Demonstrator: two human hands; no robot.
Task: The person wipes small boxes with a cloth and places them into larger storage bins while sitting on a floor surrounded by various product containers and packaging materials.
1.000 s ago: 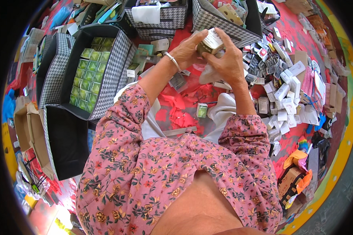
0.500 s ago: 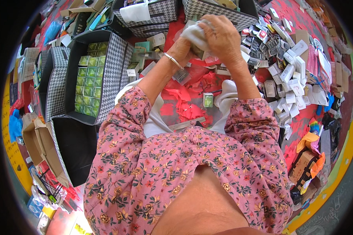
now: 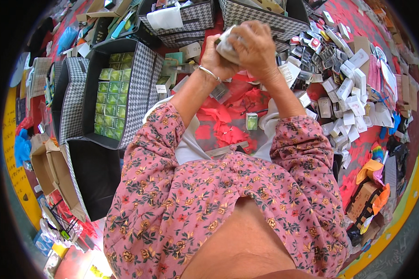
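Both of my hands are together in front of me at the top middle. My right hand (image 3: 257,50) is closed around a bunched white cloth (image 3: 227,48) and presses it over something in my left hand. My left hand (image 3: 217,64), a bangle on its wrist, grips that thing from below; the cloth and fingers cover most of it, so its kind cannot be made out. Below the hands, between my knees, a small green and white box (image 3: 251,122) stands apart. A tray-like black box (image 3: 137,93) with a houndstooth outside holds several rows of green boxes (image 3: 111,100) at the left.
Piled at the right are many small white boxes (image 3: 351,102) and dark packs (image 3: 314,58). Houndstooth bins (image 3: 265,21) stand beyond my hands. An open cardboard box (image 3: 56,169) lies at the lower left. Red scraps (image 3: 228,132) cover the floor between my legs.
My hands have stayed together on the cloth, with the fingers of my right hand shifted over it. The whole view has moved slightly.
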